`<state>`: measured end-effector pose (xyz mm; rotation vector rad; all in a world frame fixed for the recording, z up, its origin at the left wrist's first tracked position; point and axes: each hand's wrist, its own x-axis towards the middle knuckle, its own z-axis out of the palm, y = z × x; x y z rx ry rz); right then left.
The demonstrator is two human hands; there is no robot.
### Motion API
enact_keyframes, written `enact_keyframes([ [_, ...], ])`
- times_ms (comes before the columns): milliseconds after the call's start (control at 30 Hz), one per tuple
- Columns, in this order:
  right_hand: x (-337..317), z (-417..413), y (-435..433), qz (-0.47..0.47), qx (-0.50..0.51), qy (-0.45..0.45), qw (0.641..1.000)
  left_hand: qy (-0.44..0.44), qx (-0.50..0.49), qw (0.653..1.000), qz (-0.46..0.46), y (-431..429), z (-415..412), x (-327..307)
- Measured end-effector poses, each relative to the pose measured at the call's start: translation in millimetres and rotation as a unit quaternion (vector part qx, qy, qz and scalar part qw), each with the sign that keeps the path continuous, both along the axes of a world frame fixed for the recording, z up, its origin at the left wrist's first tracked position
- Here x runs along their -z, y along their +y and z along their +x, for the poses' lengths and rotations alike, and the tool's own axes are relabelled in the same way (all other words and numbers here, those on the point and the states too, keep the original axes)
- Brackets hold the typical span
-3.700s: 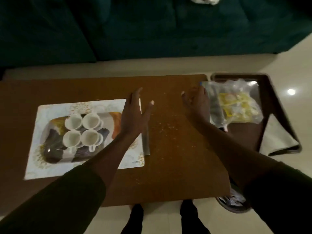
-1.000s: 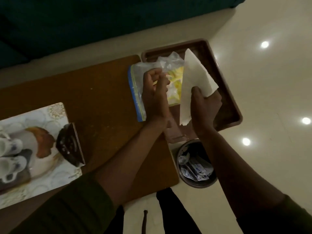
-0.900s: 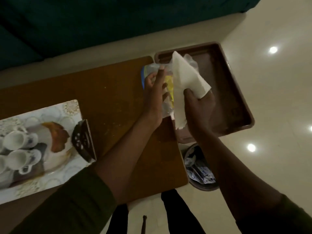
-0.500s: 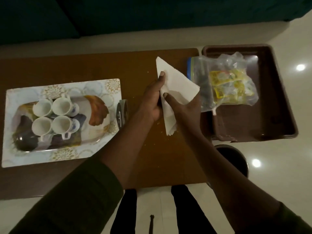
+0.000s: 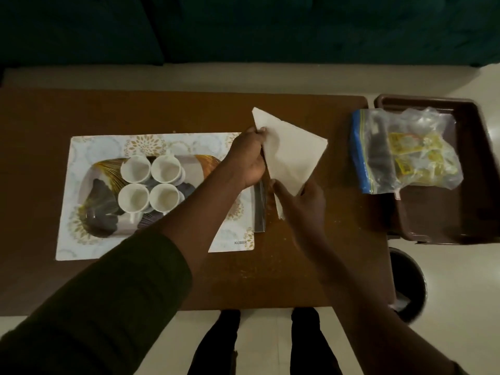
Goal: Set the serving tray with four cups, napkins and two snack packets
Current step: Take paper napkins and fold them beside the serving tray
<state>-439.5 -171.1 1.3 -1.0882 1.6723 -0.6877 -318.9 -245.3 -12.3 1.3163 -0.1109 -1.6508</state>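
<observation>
A white paper napkin is held above the brown table between both hands. My left hand pinches its left edge near the top corner, and my right hand grips its lower corner. To the left, the patterned serving tray sits on a white placemat and carries several white cups grouped together. On the right, a clear zip bag with yellow snack packets lies across the edge of a brown plastic tray.
A dark flat object stands on edge between the placemat and my hands. A round bin sits on the floor under the table's right corner. A dark green sofa runs along the far side. My feet show below the table edge.
My right hand lifted the napkin out of the brown tray and carried it left over the table; my left hand left the zip bag and took the napkin's edge.
</observation>
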Motion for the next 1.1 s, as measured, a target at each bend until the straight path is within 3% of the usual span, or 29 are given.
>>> enact_keyframes([
  [133,11.5,10.7,14.9,-0.071,-0.001,0.132,0.989,-0.159,0.187,0.969,-0.033,-1.8,24.9,12.4],
  [367,30.7,21.8,35.6,-0.091,-0.003,0.154,0.984,-0.252,0.322,0.910,-0.063,-7.6,46.5,35.2],
  [500,49.4,26.0,44.6,-0.085,-0.028,0.178,0.980,-0.344,0.394,0.844,-0.119,-5.7,55.0,47.8],
  [633,67.9,26.4,53.3,-0.071,-0.072,0.246,0.964,-0.420,0.435,0.782,-0.152,-4.3,60.6,57.7],
  [900,70.2,22.7,46.7,-0.092,-0.070,0.288,0.951,-0.500,0.503,0.667,-0.228,-7.8,55.6,63.8],
  [1100,71.7,24.0,38.4,-0.102,-0.073,0.251,0.960,-0.538,0.498,0.639,-0.232,-9.9,57.3,69.4],
])
